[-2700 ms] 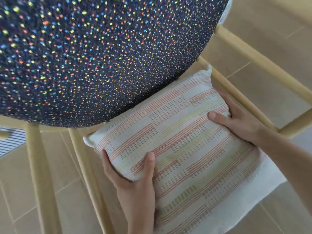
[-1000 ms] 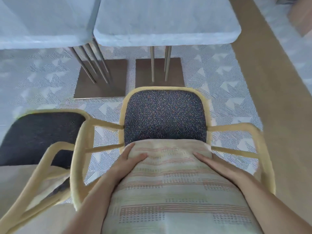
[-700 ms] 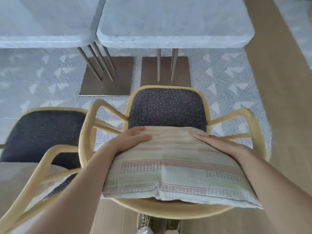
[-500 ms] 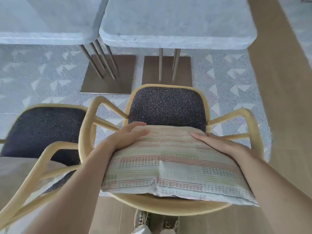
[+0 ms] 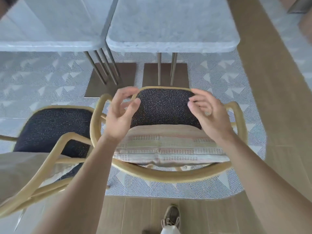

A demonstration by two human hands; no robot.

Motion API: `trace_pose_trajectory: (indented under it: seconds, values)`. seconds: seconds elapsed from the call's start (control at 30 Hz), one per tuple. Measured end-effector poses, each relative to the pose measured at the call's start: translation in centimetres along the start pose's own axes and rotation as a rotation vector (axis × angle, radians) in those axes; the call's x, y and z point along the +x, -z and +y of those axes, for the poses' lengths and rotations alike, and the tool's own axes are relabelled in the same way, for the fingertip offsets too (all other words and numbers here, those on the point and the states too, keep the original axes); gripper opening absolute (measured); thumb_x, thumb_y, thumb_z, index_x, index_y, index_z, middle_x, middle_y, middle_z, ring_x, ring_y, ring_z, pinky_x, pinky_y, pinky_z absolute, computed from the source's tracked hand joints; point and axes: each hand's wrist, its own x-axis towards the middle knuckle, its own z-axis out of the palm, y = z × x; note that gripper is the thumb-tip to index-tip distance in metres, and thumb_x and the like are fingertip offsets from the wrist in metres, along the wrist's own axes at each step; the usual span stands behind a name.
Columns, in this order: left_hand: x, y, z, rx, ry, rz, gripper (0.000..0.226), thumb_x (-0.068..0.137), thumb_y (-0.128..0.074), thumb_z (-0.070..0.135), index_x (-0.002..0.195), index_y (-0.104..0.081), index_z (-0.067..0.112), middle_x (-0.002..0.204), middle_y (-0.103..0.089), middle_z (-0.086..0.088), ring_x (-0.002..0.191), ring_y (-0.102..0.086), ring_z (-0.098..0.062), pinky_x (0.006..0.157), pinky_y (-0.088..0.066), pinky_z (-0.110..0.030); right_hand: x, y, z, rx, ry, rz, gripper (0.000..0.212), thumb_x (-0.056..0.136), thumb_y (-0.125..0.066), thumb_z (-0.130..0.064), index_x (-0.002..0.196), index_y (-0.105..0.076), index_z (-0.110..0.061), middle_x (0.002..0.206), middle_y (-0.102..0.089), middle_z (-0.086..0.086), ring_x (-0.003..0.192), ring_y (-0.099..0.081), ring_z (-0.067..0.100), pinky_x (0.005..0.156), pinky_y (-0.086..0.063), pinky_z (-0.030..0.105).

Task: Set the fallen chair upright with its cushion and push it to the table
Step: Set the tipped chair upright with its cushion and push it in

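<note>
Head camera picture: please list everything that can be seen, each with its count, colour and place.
chair: one, yellow frame with dark speckled seat, upright, centre, facing the tables
cushion: one, cream with red and yellow stripes, against the chair's back
second chair: one, same yellow frame and dark seat, left
tables: two, pale grey marble tops, side by side at the top
table bases: two, brown metal plates with thin legs, under the tables
rug: one, grey-white triangle pattern, under the chairs and tables
floor: tan wood planks, right and bottom
shoe: one, grey-brown, bottom centre
left hand: open, fingers spread, above the seat, holding nothing
right hand: open, above the seat, holding nothing
</note>
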Motion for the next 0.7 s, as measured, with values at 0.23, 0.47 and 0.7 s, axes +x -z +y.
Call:
trace_pose_trajectory:
  seconds: [0.23, 0.47, 0.7]
  values:
    - [-6.0, 3.0, 3.7, -0.074, -0.189, 0.060, 0.030, 0.095, -0.058, 0.044, 0.118, -0.063, 0.026, 0.122, -0.065, -0.012, 0.105, -0.067, -0.041, 0.090, -0.057, -0.057, -7.0, 0.2, -5.2, 0.095, 0.188, 0.171, 0.045, 0.096, -0.069, -0.035, 0.136, -0.064, -0.015, 0.121, -0.073, -0.003, 0.111, -0.072, 0.007, 0.096, -0.055, 0.019]
    - [-13.1, 2.1, 0.6, 0.455, -0.112, -0.516, 0.034, 0.089, -0.078, 0.032, 0.120, -0.071, 0.022, 0.115, -0.070, 0.013, 0.102, -0.068, -0.011, 0.090, -0.058, -0.044, -13.6, -2.1, -2.8, -0.177, 0.062, -0.047, 0.047, 0.087, -0.065, -0.065, 0.115, -0.069, -0.028, 0.105, -0.072, -0.019, 0.098, -0.069, -0.003, 0.090, -0.058, 0.025]
    - [-12.4, -0.8, -2.5, 1.134, -0.187, -0.639, 0.050, 0.089, -0.070, 0.049, 0.135, -0.062, 0.031, 0.135, -0.057, 0.006, 0.131, -0.049, -0.022, 0.114, -0.039, -0.041, -14.4, -5.6, 1.2, -1.042, 0.186, -0.382, 0.049, 0.089, -0.059, -0.067, 0.115, -0.066, -0.027, 0.109, -0.072, -0.007, 0.105, -0.069, 0.021, 0.098, -0.051, 0.040]
